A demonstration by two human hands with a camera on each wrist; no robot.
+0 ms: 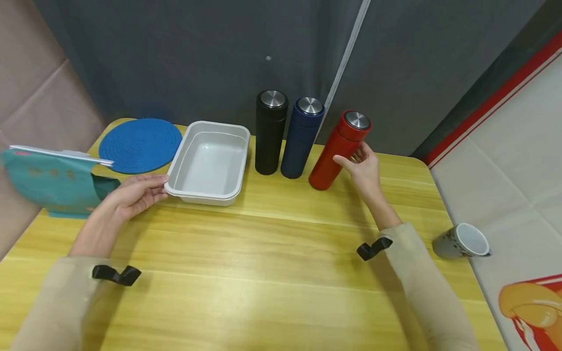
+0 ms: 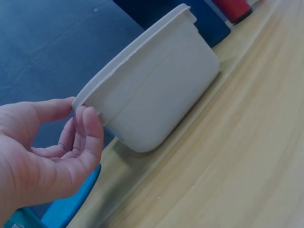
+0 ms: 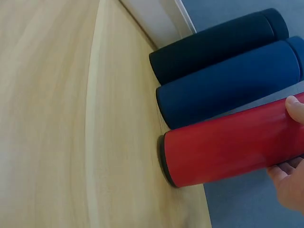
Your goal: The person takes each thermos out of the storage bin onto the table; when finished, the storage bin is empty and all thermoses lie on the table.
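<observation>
My left hand pinches the near left corner of a white rectangular tray, which sits empty on the wooden table. In the left wrist view the thumb lies on the rim and the fingers curl under it, against the tray wall. My right hand grips a red flask near its steel cap; the flask leans to the right with its base on the table. The right wrist view shows the red flask with my thumb and fingers around it.
A black flask and a dark blue flask stand upright between tray and red flask. A blue round mat and a teal pouch lie at the left. A mug lies on its side at the table's right edge.
</observation>
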